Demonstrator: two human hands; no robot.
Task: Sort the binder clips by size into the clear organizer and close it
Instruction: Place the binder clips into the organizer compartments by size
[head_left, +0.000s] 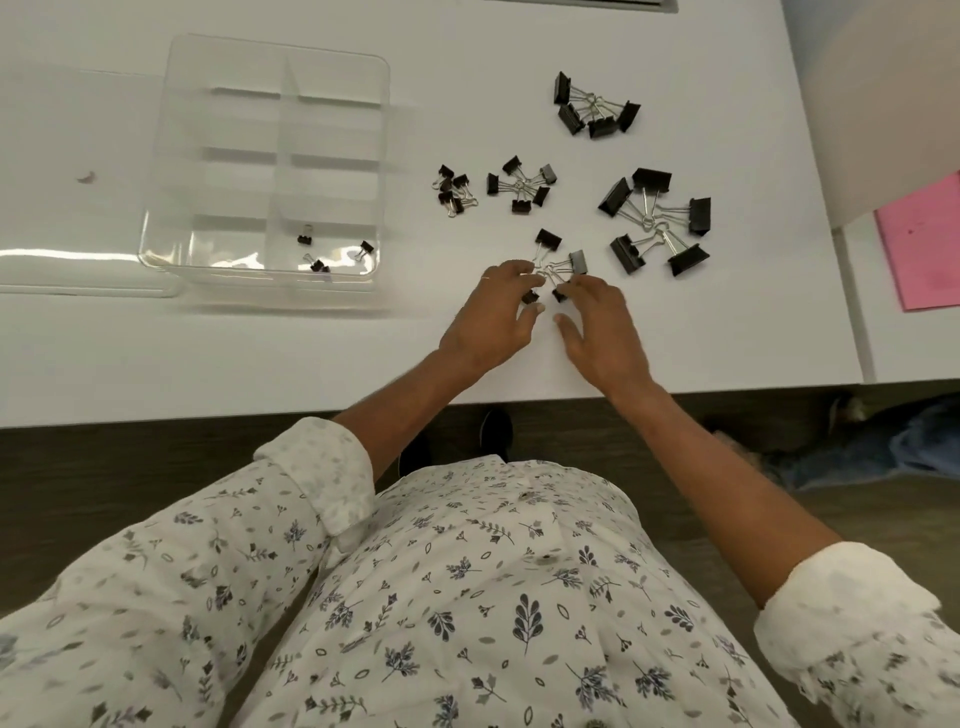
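Left hand (488, 318) and right hand (598, 322) are pinching black metal binder clips (548, 240), four o'clock of clear plastic organizer (239, 172).

The organizer (156, 228) sits on the left half of the table (260, 364), its lid (88, 234) lying flat against its left side, and three clips (318, 266) lie in its near right compartment. Right of it, near the table's middle, a left group (454, 191) and a middle group (522, 184) lie side by side. A far group (595, 106) lies behind them toward the far edge, a right group (657, 221) toward the right edge, and the nearest group (558, 257) before them all, where the left grip (488, 317) and right grip (602, 327) meet on its near side. Past the table's right edge, a sheet (922, 249) lies on a neighbouring surface.
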